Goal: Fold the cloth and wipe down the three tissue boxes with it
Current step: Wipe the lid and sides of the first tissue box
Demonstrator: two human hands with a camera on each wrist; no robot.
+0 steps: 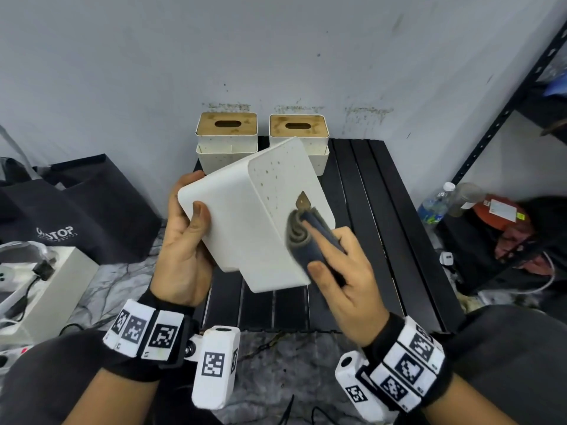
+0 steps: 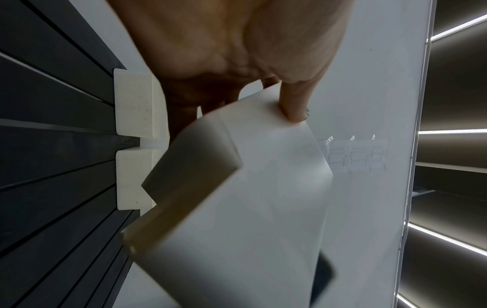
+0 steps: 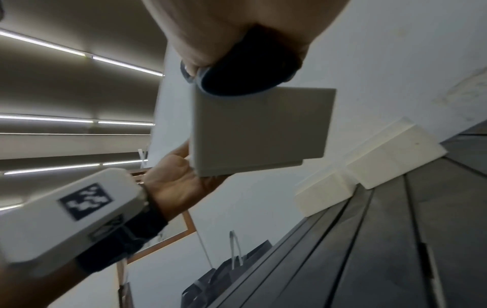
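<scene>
You hold one tissue box (image 1: 245,216) tilted off the table (image 1: 380,210) so its side faces the cloth (image 1: 310,240).
Your left hand (image 1: 184,240) curls round its left end; your right hand (image 1: 343,271) pinches the folded cloth against it. Two boxes (image 1: 227,142) wait far back.

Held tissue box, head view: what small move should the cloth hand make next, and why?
Probably sweep the folded cloth up the speckled face of the held tissue box. The right hand presses it at that face's lower edge, brown specks lie above it, and the left hand has the box tilted off the table.
</scene>
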